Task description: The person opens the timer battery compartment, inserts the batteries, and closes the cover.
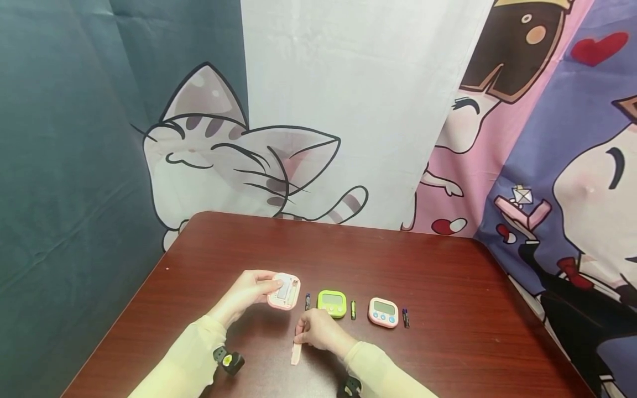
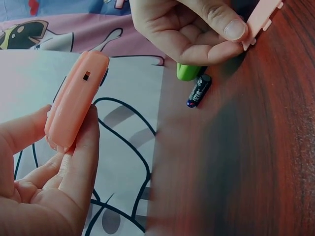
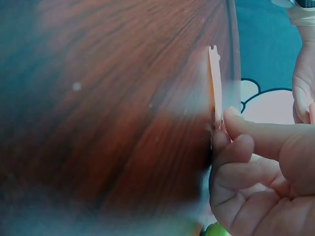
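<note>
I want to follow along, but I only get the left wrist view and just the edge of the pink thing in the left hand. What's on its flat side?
Observer: The head view shows the back of the pink timer, with its long slot uncovered.
Operator: Cool! I see one battery on the table. Are there more?
Observer: Yes, three batteries lie there altogether.
Operator: And what's the green bit by the right hand?
Observer: It's a green timer, lying with its grey screen up.
</note>
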Tool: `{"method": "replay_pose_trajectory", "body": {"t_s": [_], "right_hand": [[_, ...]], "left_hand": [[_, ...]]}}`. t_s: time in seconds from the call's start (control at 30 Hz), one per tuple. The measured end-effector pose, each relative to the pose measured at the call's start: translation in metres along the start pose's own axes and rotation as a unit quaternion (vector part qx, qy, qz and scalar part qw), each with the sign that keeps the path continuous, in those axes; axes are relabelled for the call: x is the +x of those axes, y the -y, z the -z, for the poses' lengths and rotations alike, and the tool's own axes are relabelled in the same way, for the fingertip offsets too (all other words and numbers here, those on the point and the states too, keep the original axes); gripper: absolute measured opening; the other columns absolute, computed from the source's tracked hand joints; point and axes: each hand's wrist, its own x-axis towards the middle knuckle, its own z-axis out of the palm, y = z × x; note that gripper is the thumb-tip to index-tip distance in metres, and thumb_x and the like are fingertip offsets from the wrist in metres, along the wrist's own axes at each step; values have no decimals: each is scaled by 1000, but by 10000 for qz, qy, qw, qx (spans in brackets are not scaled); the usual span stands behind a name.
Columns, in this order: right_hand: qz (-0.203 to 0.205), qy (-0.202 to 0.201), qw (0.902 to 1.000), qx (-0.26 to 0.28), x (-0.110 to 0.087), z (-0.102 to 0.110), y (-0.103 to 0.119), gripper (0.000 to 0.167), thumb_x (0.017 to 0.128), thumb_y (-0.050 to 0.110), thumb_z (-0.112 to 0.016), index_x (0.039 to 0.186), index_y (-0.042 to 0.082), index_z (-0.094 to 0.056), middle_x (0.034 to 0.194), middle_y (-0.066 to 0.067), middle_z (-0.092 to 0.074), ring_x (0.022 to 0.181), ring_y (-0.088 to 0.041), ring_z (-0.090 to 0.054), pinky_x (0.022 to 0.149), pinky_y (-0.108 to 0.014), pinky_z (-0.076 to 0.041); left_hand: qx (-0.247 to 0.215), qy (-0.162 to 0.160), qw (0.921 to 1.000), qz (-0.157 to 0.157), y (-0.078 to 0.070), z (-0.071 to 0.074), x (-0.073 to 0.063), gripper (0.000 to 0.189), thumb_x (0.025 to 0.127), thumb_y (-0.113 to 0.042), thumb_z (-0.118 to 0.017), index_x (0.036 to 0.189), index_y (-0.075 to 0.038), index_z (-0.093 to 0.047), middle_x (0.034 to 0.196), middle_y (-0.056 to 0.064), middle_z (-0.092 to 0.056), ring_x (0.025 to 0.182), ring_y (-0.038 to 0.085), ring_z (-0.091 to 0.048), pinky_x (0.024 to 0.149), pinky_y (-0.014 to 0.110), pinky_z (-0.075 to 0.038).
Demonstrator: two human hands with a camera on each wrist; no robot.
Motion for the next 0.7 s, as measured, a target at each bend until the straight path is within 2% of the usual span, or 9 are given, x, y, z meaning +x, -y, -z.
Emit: {"method": "replay_pose_trajectory", "body": {"t_s": [0.1, 0.27, 0.37, 0.43, 0.5, 0.6, 0.7], "right_hand": [[169, -128, 9996, -164, 2, 4, 1, 20, 75, 13, -78, 66, 11, -61, 52, 11, -49, 47, 0, -42, 45, -18, -37], [346, -675, 9969, -223, 9, 17, 1, 17, 76, 14, -78, 72, 10, -61, 57, 8, -51, 50, -1, -43, 47, -20, -38], [302, -1055, 9934, -323, 15, 24, -1, 14, 76, 12, -77, 79, 8, -64, 63, 5, -55, 56, -4, -48, 51, -21, -40], [314, -1324, 9889, -604, 18, 27, -3, 16, 75, 12, -77, 84, 7, -66, 68, 2, -61, 61, -8, -55, 56, -24, -44], [383, -1606, 9798, -1128, 20, 29, -5, 19, 74, 16, -78, 88, 7, -69, 74, 1, -65, 69, -13, -59, 62, -28, -46], [589, -1924, 9593, -1983, 25, 28, -10, 27, 71, 23, -81, 93, 10, -72, 82, -1, -69, 76, -20, -59, 67, -34, -46], [803, -2042, 9421, -2537, 27, 25, -15, 32, 70, 28, -82, 97, 12, -73, 87, -1, -69, 77, -22, -56, 68, -35, -44]], "left_hand": [[-42, 26, 10000, -26, -1, 1, 0, 46, 88, -15, -66, 121, 15, -54, 103, 20, -67, 87, 19, -68, 76, 32, -55], [-99, 30, 9999, -127, -2, 4, -1, 45, 88, -14, -66, 120, 16, -53, 102, 19, -67, 86, 19, -67, 77, 33, -55], [-126, 40, 9998, -159, -2, 5, -2, 44, 88, -13, -65, 120, 16, -54, 101, 18, -67, 85, 19, -67, 77, 33, -55], [-125, 51, 9998, -167, -1, 5, -1, 44, 88, -13, -65, 120, 16, -54, 100, 18, -67, 85, 18, -67, 77, 33, -55], [-120, 52, 9998, -166, -1, 5, -1, 44, 88, -13, -66, 119, 16, -54, 100, 17, -67, 84, 18, -67, 76, 32, -55], [-119, 25, 9998, -163, -1, 6, -2, 44, 88, -12, -66, 119, 16, -54, 100, 18, -67, 84, 19, -67, 76, 33, -55], [-119, -7, 9998, -134, -2, 7, -2, 44, 88, -12, -66, 120, 16, -54, 100, 18, -67, 84, 19, -68, 76, 33, -55]]}}
